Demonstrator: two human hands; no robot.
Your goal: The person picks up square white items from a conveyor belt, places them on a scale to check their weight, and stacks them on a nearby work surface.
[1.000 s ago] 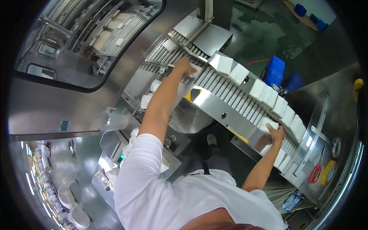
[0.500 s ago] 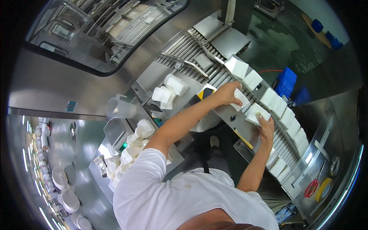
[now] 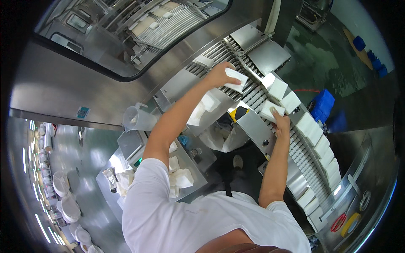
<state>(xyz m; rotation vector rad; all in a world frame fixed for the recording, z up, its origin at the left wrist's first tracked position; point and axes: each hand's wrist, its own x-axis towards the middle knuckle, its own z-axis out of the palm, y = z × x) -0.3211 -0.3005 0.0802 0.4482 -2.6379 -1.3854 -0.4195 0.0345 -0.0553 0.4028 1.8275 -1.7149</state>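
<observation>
White stacks, 1 apiece, were pinched in the left hand and right hand near the conveyor's person-side edge.

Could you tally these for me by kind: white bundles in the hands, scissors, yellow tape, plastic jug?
White bundles in hand: 2 (left hand one, right hand one)
Red-handled scissors: 1
Yellow tape roll: 1
Translucent jug: 1
Total: 5

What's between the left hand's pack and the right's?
In the head view, only bare conveyor shows between the left pack and the right pack.
</observation>
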